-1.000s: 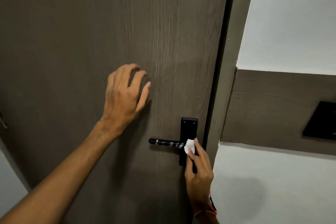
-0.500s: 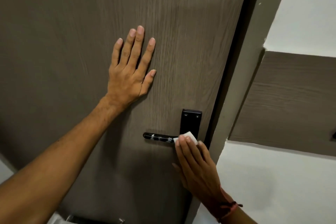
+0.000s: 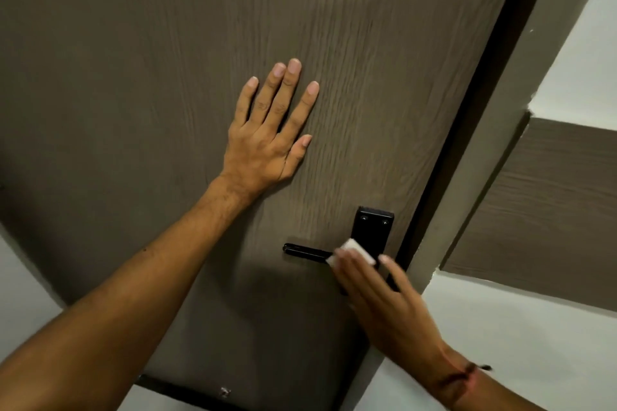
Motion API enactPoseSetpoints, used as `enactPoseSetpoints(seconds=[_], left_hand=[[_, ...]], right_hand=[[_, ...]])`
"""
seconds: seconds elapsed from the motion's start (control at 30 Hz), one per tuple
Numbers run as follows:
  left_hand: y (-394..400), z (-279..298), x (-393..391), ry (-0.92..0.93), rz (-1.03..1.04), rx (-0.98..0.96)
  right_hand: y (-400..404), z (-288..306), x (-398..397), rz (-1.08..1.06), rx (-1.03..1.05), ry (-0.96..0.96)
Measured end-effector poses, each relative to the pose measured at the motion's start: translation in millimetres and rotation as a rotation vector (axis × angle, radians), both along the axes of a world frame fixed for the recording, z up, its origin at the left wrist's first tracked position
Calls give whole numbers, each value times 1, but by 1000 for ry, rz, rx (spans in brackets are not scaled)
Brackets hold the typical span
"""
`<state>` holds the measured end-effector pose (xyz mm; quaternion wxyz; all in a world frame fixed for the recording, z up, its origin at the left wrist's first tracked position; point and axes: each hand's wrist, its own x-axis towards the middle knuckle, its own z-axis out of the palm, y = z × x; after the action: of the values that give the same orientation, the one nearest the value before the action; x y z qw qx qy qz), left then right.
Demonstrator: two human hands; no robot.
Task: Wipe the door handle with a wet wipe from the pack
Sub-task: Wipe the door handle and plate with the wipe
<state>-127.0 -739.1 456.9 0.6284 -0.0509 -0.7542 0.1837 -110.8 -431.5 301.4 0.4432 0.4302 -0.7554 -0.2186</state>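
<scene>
The left hand point(image 3: 267, 140) lay flat and open against the brown door point(image 3: 133, 77), fingers spread, holding nothing. The right hand point(image 3: 377, 290) pressed a folded white wet wipe point(image 3: 355, 250) with extended fingers against the black door handle point(image 3: 303, 251), at the point where the lever met its black backplate point(image 3: 374, 230). The hand pressed the wipe rather than enclosing it; the thumb was hidden, so whether it also pinched could not be told. The right hand appeared blurred.

Risks noted:
- The wipe was held by finger pressure alone. A faster stroke along the lever's narrow edge could let it slip free and drop.
- Downward pressure on the lever could depress it and release the latch. The braced left hand would then push the door open, and contact would be lost.
- The free end of the lever stood uncovered. In my judgement the wiping was incomplete, and stopping at this point would leave that part uncleaned.
- The pack was not in view.
</scene>
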Motion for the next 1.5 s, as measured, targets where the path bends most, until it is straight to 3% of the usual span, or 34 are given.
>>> enactPoseSetpoints(seconds=[0.1, 0.33, 0.53, 0.83, 0.97, 1.13, 1.23, 1.37, 1.5], left_hand=[[-2, -4, 1, 7, 7, 8], [-12, -4, 1, 9, 2, 19], [-4, -6, 0, 3, -11, 30], [-8, -5, 4, 8, 0, 23], [-5, -5, 0, 4, -13, 23], [-1, -6, -1, -6, -26, 29], [-6, -6, 2, 1, -20, 34], [-10, -8, 7, 3, -9, 28], [-6, -5, 4, 12, -23, 16]], right_hand=[[12, 5, -5, -67, 52, -23], [-92, 19, 20, 92, 56, -120], [-30, 25, 16, 48, 43, -214], [-106, 25, 25, 128, 112, -83], [-88, 20, 16, 97, 118, 98], [-40, 13, 3, 74, 175, 82], [-61, 9, 2, 140, 126, 119], [-104, 10, 10, 171, 223, 196], [-76, 0, -3, 195, 183, 201]])
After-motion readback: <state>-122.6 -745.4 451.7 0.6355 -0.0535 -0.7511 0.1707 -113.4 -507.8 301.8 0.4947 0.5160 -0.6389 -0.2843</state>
